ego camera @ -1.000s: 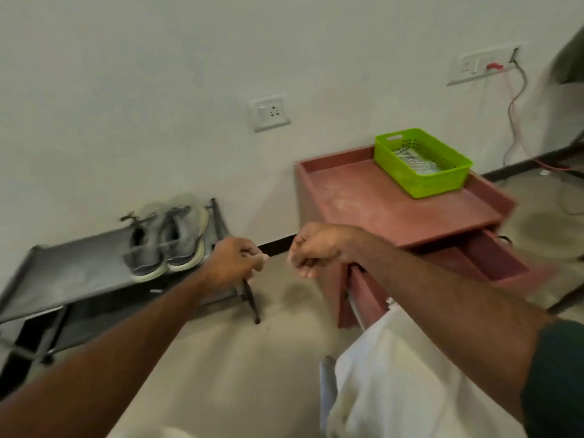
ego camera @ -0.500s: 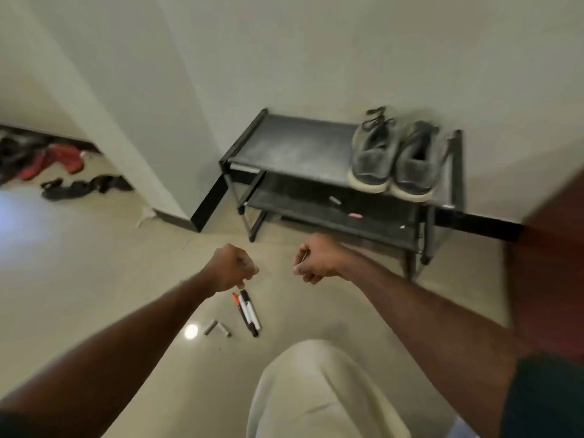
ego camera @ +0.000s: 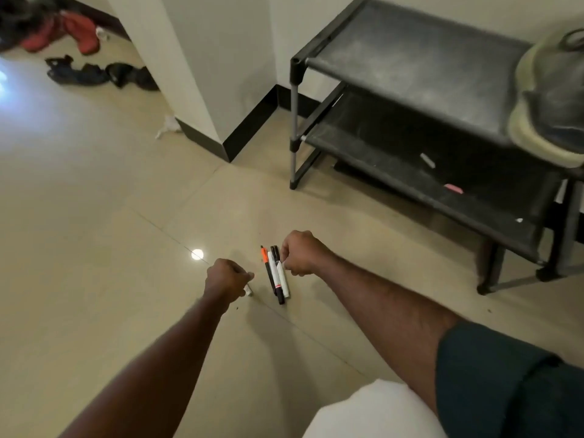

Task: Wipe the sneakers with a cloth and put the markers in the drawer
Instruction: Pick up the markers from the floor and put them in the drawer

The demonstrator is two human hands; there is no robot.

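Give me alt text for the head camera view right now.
Two hands reach down to markers lying together on a tiled floor: the right hand touches them, the left hand is beside them. A black shoe rack stands behind.

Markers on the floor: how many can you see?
3, lying side by side on the floor: the orange-tipped marker, the white marker and the black-capped marker. The hands may hide more.

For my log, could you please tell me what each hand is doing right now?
Left hand: curled over a small white marker on the floor.
Right hand: fingers curled at the white-barrelled markers; grip cannot be told.
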